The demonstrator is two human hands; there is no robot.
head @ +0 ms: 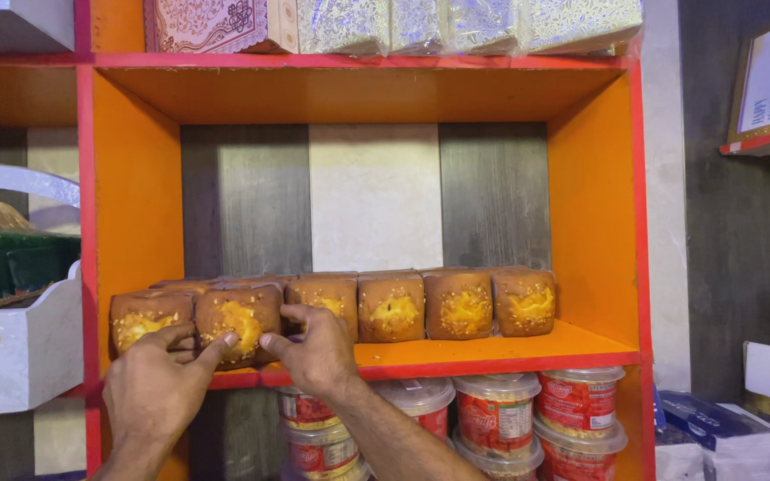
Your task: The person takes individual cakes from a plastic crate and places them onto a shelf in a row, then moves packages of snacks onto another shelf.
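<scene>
Golden-brown square cake with yellow crumbly centre [239, 325], face turned outward, second in the row on the orange shelf with red edging [492, 356]; pinched between left hand [155, 387] and right hand [315, 352], fingers curled round its sides.

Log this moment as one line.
left hand: on cake | right hand: on cake | cake row: on orange shelf
</scene>
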